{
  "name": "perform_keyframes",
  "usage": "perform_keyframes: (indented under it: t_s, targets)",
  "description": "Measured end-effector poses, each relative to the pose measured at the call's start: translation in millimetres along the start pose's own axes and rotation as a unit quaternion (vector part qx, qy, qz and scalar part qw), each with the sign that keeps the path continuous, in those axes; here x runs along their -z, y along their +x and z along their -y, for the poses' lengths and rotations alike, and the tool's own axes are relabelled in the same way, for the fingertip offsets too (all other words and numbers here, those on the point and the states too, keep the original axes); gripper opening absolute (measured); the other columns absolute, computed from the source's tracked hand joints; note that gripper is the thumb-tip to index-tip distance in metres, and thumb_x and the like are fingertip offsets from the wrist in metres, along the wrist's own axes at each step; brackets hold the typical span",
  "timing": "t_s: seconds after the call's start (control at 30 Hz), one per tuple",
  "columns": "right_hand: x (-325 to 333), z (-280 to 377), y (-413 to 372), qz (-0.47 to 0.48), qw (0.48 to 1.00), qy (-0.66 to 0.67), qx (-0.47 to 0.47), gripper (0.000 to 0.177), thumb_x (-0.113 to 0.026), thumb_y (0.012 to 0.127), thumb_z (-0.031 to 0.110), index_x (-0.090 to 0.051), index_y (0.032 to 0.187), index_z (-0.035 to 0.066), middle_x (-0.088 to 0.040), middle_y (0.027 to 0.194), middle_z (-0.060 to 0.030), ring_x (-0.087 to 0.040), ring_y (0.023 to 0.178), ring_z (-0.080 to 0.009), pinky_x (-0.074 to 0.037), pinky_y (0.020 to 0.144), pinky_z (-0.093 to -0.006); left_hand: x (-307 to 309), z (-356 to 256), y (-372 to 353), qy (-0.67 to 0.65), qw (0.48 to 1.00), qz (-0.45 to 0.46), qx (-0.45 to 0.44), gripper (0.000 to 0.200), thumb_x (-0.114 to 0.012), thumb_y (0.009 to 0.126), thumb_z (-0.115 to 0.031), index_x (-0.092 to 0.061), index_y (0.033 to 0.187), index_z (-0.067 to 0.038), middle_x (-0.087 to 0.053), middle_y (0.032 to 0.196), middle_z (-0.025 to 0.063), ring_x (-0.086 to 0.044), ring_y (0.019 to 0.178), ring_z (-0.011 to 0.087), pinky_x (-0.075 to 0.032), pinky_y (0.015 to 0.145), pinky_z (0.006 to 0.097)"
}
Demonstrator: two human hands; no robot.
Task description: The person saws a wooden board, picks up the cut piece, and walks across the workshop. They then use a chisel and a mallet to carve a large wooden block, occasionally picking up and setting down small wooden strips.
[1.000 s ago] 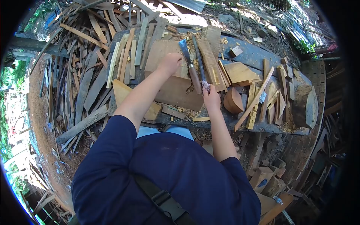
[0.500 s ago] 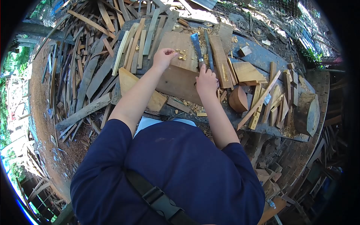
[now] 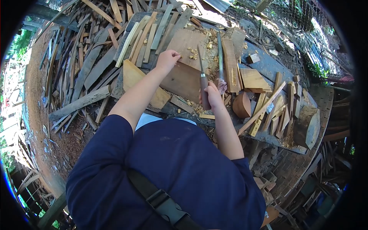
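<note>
My right hand is closed round the brown handle of a chisel, whose narrow-looking blade points away from me. Over the near edge of a wide wooden block is my left hand, its fingertips pinched together; whatever may be between them is too small to make out. Small wood shavings lie on the block's top, right of that hand. A crumpled cloth sits just right of my right hand, at the near end of a long dark metal bar.
Wood strips lie at the bench's left, before a large scrap pile. Right of the block are a ridged board, a rounded block, wood offcuts and a log piece.
My right hand has turned the chisel, so its blade, broad before, now shows edge-on, and its handle is in view. My left hand has barely moved. The view has shifted slightly.
</note>
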State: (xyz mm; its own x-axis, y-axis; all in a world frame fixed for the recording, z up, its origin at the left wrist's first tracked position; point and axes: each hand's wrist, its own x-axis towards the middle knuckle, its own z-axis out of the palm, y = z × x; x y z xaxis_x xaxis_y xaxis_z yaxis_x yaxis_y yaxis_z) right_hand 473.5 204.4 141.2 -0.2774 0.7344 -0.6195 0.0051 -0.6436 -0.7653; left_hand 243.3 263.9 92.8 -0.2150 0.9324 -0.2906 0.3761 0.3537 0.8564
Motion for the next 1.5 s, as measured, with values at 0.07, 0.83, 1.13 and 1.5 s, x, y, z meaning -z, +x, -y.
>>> perform_keyframes:
  t_s: [0.07, 0.83, 1.13, 1.5]
  targets:
    - [-5, -11, -3, 0.048, 0.996, 0.036, -0.061, 0.017, -0.042, 0.081, 0.013, -0.041, 0.096, 0.005, -0.049, 0.070, -0.0063, -0.049, 0.047, -0.0163, -0.043, 0.040, -0.0289, 2, 2, -3, 0.082, 0.993, -0.023, -0.080, 0.015, -0.060, 0.077, -0.014, -0.062, 0.081, 0.000, -0.062, 0.074, 0.0100, -0.059, 0.066, 0.0185, -0.047, 0.062, 0.0287]
    - [-12, -47, 14, -0.079, 0.921, -0.359, 0.132, 0.031, -0.051, 0.085, 0.031, -0.046, 0.089, 0.000, -0.054, 0.066, -0.0104, -0.054, 0.048, -0.0165, -0.042, 0.044, -0.0305, -6, -4, -6, 0.235, 0.953, -0.046, -0.185, 0.015, -0.055, 0.076, -0.014, -0.063, 0.084, -0.004, -0.060, 0.082, 0.0149, -0.056, 0.079, 0.0301, -0.046, 0.070, 0.0365]
    - [14, -38, -10, -0.118, 0.978, -0.097, 0.139, 0.024, -0.054, 0.085, 0.023, -0.046, 0.089, 0.001, -0.048, 0.058, -0.0036, -0.048, 0.041, -0.0109, -0.038, 0.039, -0.0256, -33, -32, 19, 0.250, 0.937, 0.065, -0.235, 0.039, -0.052, 0.084, -0.026, -0.053, 0.112, 0.002, -0.059, 0.101, 0.0175, -0.053, 0.101, 0.0321, -0.040, 0.090, 0.0403]
    - [34, -84, -57, -0.136, 0.987, -0.042, 0.072, 0.019, -0.053, 0.085, 0.018, -0.046, 0.089, 0.001, -0.047, 0.058, -0.0015, -0.046, 0.044, -0.0096, -0.038, 0.040, -0.0238, -90, -64, 63, 0.436, 0.835, 0.148, -0.301, 0.051, -0.051, 0.083, -0.034, -0.040, 0.125, -0.006, -0.028, 0.138, 0.0125, -0.024, 0.128, 0.0307, -0.021, 0.105, 0.0399]
